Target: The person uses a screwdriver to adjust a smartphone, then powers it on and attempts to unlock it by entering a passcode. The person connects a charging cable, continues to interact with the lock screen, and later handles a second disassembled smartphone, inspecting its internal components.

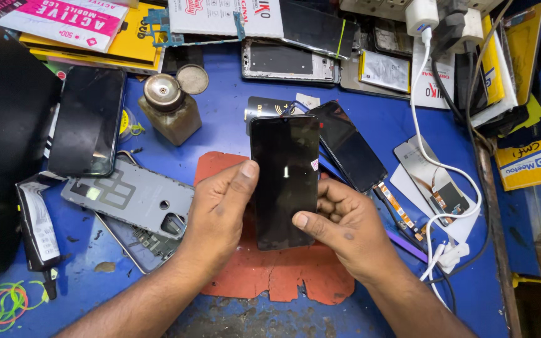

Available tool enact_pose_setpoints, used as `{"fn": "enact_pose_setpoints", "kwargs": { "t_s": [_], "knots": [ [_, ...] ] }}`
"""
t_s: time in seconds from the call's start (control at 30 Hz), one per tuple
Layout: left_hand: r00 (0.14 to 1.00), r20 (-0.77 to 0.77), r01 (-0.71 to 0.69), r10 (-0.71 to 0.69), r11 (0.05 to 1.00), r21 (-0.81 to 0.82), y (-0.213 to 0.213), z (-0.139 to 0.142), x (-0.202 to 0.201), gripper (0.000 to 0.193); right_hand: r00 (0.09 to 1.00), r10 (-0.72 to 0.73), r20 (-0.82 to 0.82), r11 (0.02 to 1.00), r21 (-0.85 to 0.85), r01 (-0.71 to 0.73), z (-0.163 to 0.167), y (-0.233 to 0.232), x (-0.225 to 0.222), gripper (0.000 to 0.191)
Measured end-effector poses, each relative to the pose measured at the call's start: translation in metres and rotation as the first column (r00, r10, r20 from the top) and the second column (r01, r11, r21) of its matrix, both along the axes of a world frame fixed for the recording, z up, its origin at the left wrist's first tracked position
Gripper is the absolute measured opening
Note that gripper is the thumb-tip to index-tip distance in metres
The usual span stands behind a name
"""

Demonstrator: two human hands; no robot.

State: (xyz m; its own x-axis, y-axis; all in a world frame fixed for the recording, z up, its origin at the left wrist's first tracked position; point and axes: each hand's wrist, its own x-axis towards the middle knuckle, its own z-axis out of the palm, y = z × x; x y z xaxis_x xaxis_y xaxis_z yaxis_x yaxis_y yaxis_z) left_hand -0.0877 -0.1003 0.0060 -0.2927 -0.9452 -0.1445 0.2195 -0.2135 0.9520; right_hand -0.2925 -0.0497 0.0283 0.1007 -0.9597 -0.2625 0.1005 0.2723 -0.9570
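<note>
Hands, left [220, 209] and right [345, 228], hold black phone [285, 181] above red mat [270, 269].

Two bare forearms come in from 6 o'clock, one from 7, the other from 5. No sleeves, watch, rings or gloves show on either. The left hand [217, 216] has short nails and a broad thumb. The right hand [345, 228] has small dark specks on its back and a short, pale thumbnail. Fine hair covers both forearms.
</note>
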Motion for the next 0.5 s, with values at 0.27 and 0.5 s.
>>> {"fn": "enact_pose_setpoints", "kwargs": {
  "t_s": [0.27, 0.5],
  "knots": [
    [0.992, -0.118, 0.022, -0.034, 0.995, -0.098, 0.000, 0.003, -0.003, 0.035, 0.984, -0.113, -0.136, 0.974, -0.213, 0.082, -0.003, 0.001, 0.003, 0.026],
    [0.961, -0.180, 0.173, -0.211, 0.963, -0.204, 0.007, 0.012, -0.010, 0.075, 0.583, -0.445, -0.680, 0.796, -0.599, -0.091, 0.017, 0.009, 0.020, 0.032]
  ]
}}
